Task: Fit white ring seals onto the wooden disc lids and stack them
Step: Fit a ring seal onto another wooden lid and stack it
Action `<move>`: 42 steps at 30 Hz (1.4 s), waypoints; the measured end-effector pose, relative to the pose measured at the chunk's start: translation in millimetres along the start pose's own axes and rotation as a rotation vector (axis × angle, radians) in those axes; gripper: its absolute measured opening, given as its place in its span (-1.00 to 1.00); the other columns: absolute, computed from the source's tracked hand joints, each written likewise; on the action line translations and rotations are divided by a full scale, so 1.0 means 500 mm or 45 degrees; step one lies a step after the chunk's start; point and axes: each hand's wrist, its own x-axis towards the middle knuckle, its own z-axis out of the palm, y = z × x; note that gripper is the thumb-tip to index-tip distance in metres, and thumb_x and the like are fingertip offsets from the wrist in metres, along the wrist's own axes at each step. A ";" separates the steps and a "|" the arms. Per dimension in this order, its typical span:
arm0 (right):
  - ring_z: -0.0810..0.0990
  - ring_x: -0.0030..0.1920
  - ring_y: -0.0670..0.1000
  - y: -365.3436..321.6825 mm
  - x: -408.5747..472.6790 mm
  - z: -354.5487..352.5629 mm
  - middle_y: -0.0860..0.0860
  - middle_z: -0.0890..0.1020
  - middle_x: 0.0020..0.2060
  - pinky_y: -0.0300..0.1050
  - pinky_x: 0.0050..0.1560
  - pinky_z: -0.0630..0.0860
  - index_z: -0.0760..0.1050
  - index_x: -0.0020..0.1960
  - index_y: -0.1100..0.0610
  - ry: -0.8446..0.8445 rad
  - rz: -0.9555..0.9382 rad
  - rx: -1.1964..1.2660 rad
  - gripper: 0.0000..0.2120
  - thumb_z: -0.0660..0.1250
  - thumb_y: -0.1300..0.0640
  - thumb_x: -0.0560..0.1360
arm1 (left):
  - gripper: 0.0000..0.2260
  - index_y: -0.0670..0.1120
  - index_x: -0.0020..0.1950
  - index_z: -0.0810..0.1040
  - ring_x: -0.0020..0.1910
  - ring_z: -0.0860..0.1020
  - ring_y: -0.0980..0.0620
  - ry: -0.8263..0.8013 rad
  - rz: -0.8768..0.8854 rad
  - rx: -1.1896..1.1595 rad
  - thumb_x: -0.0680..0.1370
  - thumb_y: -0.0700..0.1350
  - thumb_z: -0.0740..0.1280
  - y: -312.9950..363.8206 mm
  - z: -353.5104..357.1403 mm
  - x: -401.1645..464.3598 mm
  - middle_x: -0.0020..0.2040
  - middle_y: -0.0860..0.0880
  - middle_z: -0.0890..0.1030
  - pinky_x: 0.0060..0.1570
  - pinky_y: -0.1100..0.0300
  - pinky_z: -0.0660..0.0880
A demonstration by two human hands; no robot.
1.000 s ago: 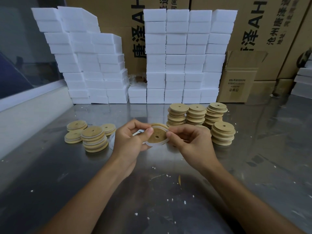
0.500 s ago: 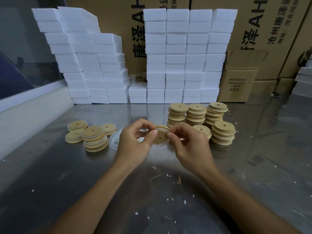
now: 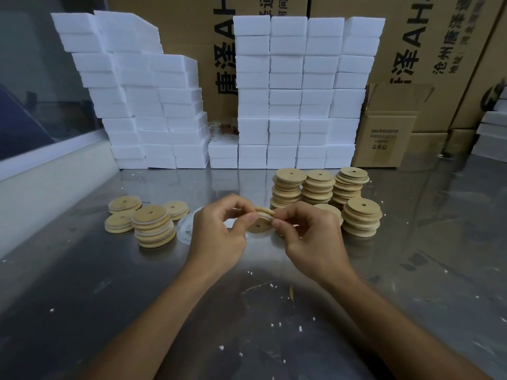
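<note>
The left hand (image 3: 219,231) and the right hand (image 3: 310,234) were both raised a little above the desk (image 3: 411,270), meeting over a single wooden disc lid (image 3: 259,224), which they pinched between curled fingers and thumbs from either side. A white ring seal (image 3: 264,215) showed as a pale band round the lid's stepped edge, just under the upper rim, so the seal looked seated or very nearly so; whether it sat home all the way round could not be told, since the fingers hid part of the edge. By my reading this lid was at the last of its fitting and had yet to be stacked. Just beyond the left hand, lying flat on the desk, were loose ring seals (image 3: 185,229), partly hidden by the hand, not yet used. Further left stood the finished lids (image 3: 153,226), a short stack with white bands visible between the discs, and three lower piles beside and behind it; these looked like the done work, though the seals on the low piles were hard to make out. To the right, beyond the right hand, stood the bare lids (image 3: 362,218) in four taller stacks with no white showing between them, plus one more partly hidden behind the hand. Judged by that, more was left than done. Behind all this rose white foam blocks (image 3: 296,91) and cardboard cartons (image 3: 389,135).
</note>
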 end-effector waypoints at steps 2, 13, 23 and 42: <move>0.67 -0.21 -0.18 0.004 0.000 -0.001 -0.14 0.70 -0.23 -0.28 -0.17 0.59 0.66 -0.12 0.15 -0.011 0.002 0.051 -0.94 0.47 0.28 0.46 | -0.80 -0.04 -0.25 0.59 -0.23 0.64 0.08 0.018 -0.042 -0.048 0.47 -0.31 0.45 0.000 -0.001 -0.001 -0.27 0.06 0.65 -0.17 0.02 0.61; 0.70 -0.20 -0.06 0.012 0.002 0.006 -0.03 0.71 -0.21 -0.01 -0.13 0.65 0.64 -0.09 0.18 0.084 0.091 0.276 -0.96 0.47 0.26 0.47 | -0.87 -0.17 -0.20 0.55 -0.21 0.68 0.10 0.026 -0.371 -0.460 0.53 -0.34 0.37 0.005 0.007 -0.006 -0.28 0.07 0.65 -0.28 0.18 0.62; 0.68 -0.16 -0.17 -0.003 -0.006 0.000 -0.24 0.67 -0.14 -0.24 -0.11 0.63 0.64 -0.12 0.15 0.024 -0.169 0.005 -0.96 0.45 0.27 0.47 | -0.84 0.02 -0.18 0.61 -0.09 0.63 0.14 -0.045 0.001 0.010 0.48 -0.24 0.45 0.008 0.002 -0.012 -0.21 0.14 0.65 -0.02 0.11 0.60; 0.69 -0.15 -0.12 0.005 0.001 -0.001 -0.05 0.71 -0.18 -0.13 -0.06 0.63 0.65 -0.09 0.21 0.050 -0.021 0.139 -0.98 0.46 0.28 0.48 | -0.84 -0.13 -0.20 0.58 -0.13 0.69 -0.01 -0.010 -0.431 -0.505 0.50 -0.36 0.40 0.004 0.003 -0.007 -0.19 -0.02 0.67 -0.19 0.00 0.66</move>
